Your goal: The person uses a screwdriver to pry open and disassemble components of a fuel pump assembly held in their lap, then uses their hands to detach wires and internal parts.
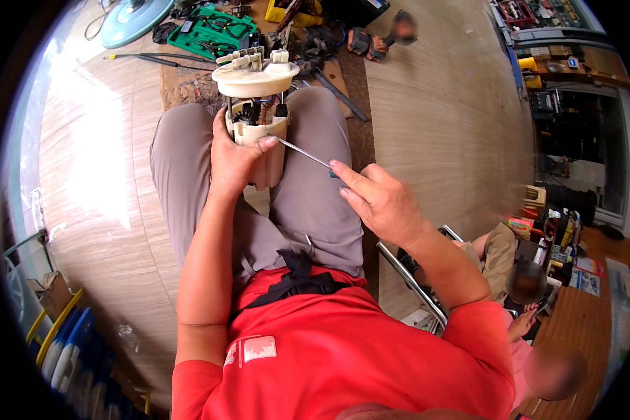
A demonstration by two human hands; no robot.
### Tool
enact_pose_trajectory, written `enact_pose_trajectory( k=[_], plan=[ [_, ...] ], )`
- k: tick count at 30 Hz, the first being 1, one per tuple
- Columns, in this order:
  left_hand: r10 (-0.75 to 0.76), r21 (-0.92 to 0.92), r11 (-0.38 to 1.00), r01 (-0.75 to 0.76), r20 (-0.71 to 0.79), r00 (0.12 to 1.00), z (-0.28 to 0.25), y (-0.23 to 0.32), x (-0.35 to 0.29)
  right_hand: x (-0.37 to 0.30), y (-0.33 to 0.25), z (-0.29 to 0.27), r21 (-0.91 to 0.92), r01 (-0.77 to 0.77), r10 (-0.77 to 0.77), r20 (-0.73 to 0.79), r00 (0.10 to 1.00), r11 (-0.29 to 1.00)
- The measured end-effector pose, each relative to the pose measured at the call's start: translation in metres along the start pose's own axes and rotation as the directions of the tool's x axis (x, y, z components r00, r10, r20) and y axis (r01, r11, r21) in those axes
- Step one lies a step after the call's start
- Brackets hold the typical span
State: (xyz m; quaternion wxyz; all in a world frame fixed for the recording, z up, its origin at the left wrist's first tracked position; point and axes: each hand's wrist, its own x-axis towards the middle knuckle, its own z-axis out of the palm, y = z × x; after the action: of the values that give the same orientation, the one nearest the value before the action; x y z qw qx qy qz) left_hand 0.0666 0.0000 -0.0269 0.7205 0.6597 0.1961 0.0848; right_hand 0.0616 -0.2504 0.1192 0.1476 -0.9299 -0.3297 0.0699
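Above my lap, between my knees, a cream plastic fuel pump module (259,133) stands upright. It has a round flanged top (255,82) with hose fittings, and dark parts and reddish wiring show in the gap below. My left hand (234,154) is wrapped around the module's lower body from the left, thumb on the near side. A thin-shafted screwdriver (304,152) is gripped in my right hand (381,199), its handle mostly hidden by the fingers. Its tip meets the module's body beside my left thumb; whether it is under an edge I cannot tell.
Beyond my knees lie an open green tool case (213,31), a cordless power tool (367,45) and a dark bar (341,96). A light-blue round base (133,21) stands far left. At right are a metal tube frame (413,280), a seated person (518,325) and cluttered shelves (567,59).
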Motion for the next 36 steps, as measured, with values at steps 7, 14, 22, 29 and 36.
enact_pose_trajectory(
  k=[7,14,22,29,36],
  plan=[
    [0.054,0.026,0.998,-0.054,0.0,0.999,0.0,-0.003,-0.002,-0.002,-0.005,-0.01,-0.216,0.122,-0.129,-0.02,0.991,0.969],
    [0.017,-0.012,1.0,-0.017,0.021,1.0,-0.001,0.006,-0.004,-0.002,-0.003,-0.01,-0.171,0.112,-0.125,-0.07,0.99,0.979],
    [0.061,0.129,0.989,-0.07,0.071,0.996,-0.003,0.006,0.002,-0.006,0.009,-0.007,-0.107,0.068,-0.069,-0.008,0.998,0.992],
    [0.075,0.258,0.961,-0.095,0.083,0.994,-0.001,0.006,0.0,-0.008,0.015,0.002,-0.039,0.058,-0.059,-0.031,0.998,0.998],
    [0.084,0.112,0.99,-0.091,0.058,0.995,0.003,-0.004,0.001,-0.009,0.018,0.007,-0.021,0.069,-0.07,-0.041,0.997,0.997]
  ],
)
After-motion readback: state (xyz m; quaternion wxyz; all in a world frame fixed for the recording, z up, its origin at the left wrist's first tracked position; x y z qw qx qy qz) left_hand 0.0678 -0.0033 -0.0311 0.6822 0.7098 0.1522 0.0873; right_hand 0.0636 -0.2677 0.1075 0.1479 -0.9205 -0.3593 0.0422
